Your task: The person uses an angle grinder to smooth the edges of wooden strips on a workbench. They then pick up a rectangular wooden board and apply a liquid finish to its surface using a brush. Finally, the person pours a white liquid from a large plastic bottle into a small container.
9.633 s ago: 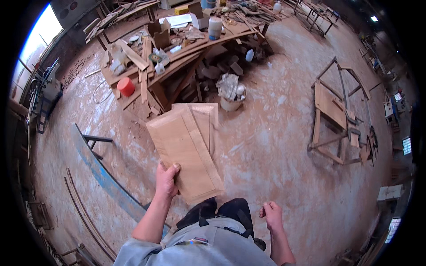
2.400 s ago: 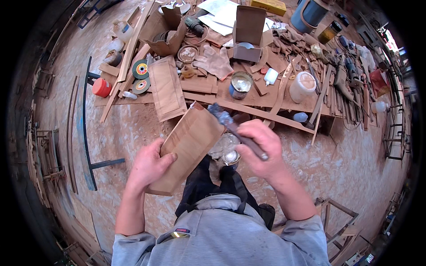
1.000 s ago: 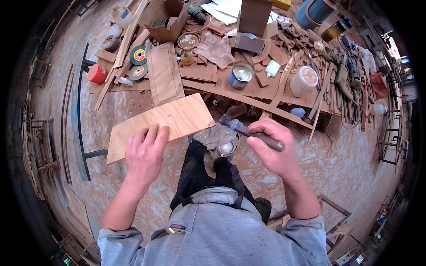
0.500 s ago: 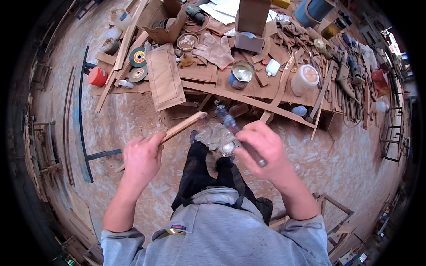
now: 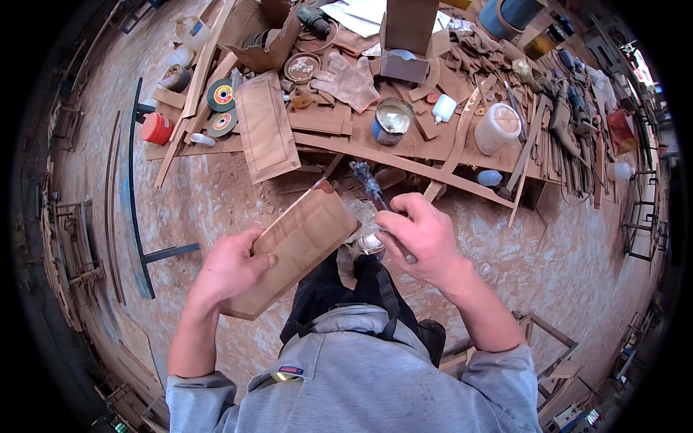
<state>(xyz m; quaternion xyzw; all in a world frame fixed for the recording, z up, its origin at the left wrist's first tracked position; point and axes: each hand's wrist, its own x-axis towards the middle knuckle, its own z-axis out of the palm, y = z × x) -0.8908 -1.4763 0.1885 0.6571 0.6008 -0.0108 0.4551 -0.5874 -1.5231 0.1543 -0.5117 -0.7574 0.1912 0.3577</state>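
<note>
My left hand (image 5: 234, 267) grips a flat wooden panel (image 5: 299, 245) by its left edge, thumb on top. The panel tilts with its broad face up, and its far end carries a reddish-brown smear at the corner. In my right hand (image 5: 422, 238) is a paintbrush (image 5: 374, 189), its clotted bluish-grey bristles pointing away from me. The bristles are just beyond the panel's far right side, apart from it. On the bench ahead stands an open can (image 5: 393, 123) with pale contents near its rim.
The cluttered workbench (image 5: 404, 162) holds a second wooden panel (image 5: 266, 126), a work glove (image 5: 348, 81), cutting discs (image 5: 221, 108), a white bottle (image 5: 444, 108), a white tub (image 5: 498, 130) and power tools (image 5: 567, 119). A red tub (image 5: 157, 128) sits at left, beside a dark metal frame (image 5: 137, 209).
My left hand has turned the panel from edge-on to face-up. My right hand has shifted slightly with the paintbrush, whose bristles now point more steeply away from me.
</note>
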